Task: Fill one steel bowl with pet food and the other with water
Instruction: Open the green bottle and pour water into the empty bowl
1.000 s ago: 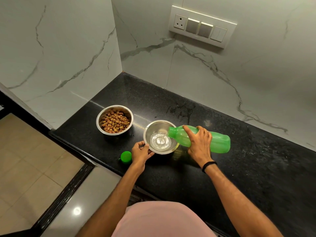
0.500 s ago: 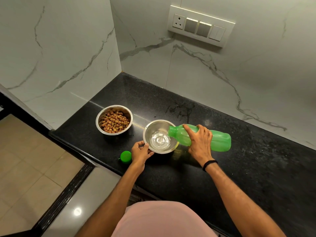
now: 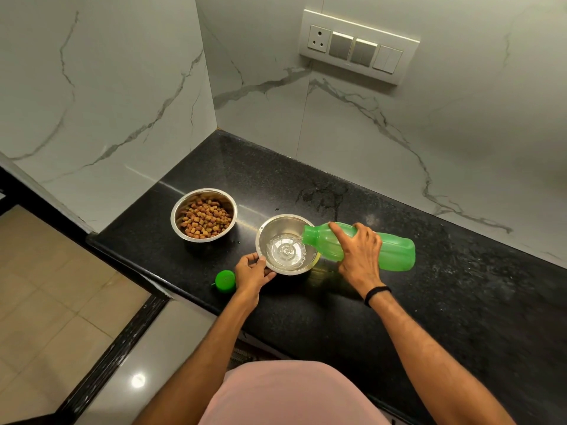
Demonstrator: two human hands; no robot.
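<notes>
Fingers (image 3: 338, 232) of right hand (image 3: 359, 254) around bottle (image 3: 395, 253)

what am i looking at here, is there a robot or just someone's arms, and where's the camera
No robot: these are a person's two bare hands, filmed by a camera worn on their head, looking down at a black counter. The left hand grips the rim of a steel bowl with some water in it. The right hand holds a green bottle tipped sideways, pouring into it. To the left stands a second steel bowl of brown pet food; a green cap lies near the counter's edge.
</notes>
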